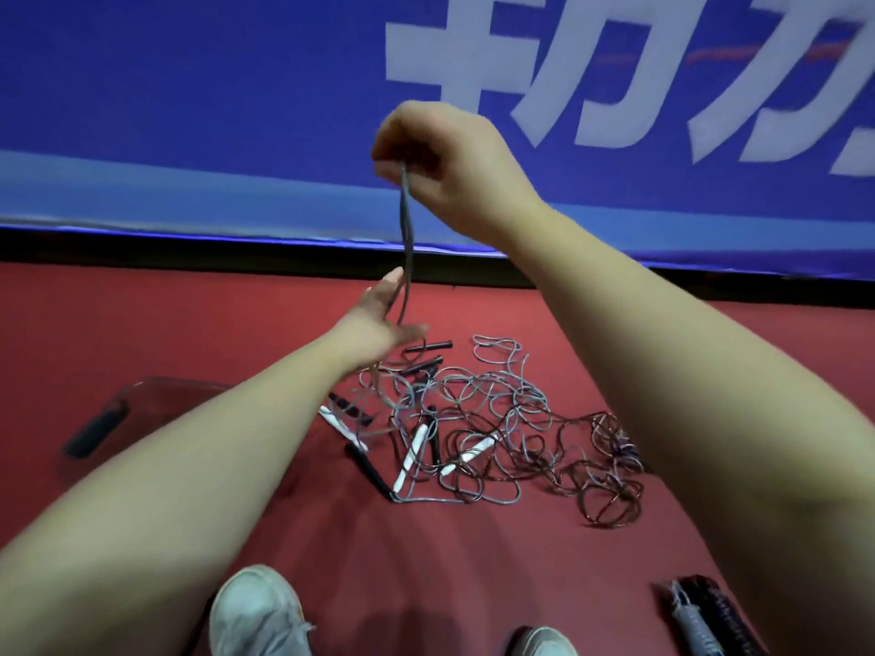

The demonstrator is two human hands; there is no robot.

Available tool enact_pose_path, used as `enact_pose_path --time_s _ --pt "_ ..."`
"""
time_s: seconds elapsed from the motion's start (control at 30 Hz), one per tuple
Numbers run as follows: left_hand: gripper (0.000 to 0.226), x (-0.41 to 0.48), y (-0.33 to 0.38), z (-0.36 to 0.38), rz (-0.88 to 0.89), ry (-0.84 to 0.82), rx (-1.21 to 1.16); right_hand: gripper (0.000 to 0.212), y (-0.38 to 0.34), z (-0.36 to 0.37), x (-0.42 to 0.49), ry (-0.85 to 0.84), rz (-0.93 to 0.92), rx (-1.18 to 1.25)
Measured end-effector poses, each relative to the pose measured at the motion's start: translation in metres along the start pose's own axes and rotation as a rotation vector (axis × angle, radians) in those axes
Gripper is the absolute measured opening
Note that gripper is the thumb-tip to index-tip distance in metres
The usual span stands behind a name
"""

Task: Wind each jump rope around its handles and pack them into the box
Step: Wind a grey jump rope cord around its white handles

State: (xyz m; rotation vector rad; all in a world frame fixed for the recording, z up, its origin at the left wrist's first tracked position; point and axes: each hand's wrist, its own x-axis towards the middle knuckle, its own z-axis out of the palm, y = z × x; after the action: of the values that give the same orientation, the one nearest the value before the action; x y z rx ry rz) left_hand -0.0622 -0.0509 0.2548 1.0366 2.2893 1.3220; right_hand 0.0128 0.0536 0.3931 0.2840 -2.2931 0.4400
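My right hand (435,158) is raised high and pinches a doubled grey rope (406,229) that hangs straight down. My left hand (379,319) is lower, fingers stretched out, touching the hanging strands near their lower part. Below them a tangled pile of jump ropes (478,428) lies on the red floor, grey and dark red cords mixed with black and white handles. A clear plastic box (137,419) with a black handle sits on the floor to the left, partly behind my left forearm.
A blue banner with white lettering (236,111) runs along the back. Wound ropes with handles (700,617) lie at the bottom right. My two shoes (255,613) show at the bottom edge on the red floor (142,314).
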Motion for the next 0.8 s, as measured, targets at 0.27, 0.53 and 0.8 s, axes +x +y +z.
enact_pose_path --time_s 0.27,0.53,0.8 --pt "0.031 -0.003 0.032 0.003 -0.080 -0.089 -0.123 0.042 -0.003 -0.020 -0.024 -0.054 0.115 0.230" --pt "0.026 -0.003 0.064 -0.024 -0.177 -0.039 -0.285 0.101 0.044 0.040 -0.163 -0.402 1.042 0.634" --pt "0.028 0.002 0.087 -0.016 -0.253 0.037 -0.551 0.033 0.015 0.116 -0.201 -0.587 1.084 0.683"
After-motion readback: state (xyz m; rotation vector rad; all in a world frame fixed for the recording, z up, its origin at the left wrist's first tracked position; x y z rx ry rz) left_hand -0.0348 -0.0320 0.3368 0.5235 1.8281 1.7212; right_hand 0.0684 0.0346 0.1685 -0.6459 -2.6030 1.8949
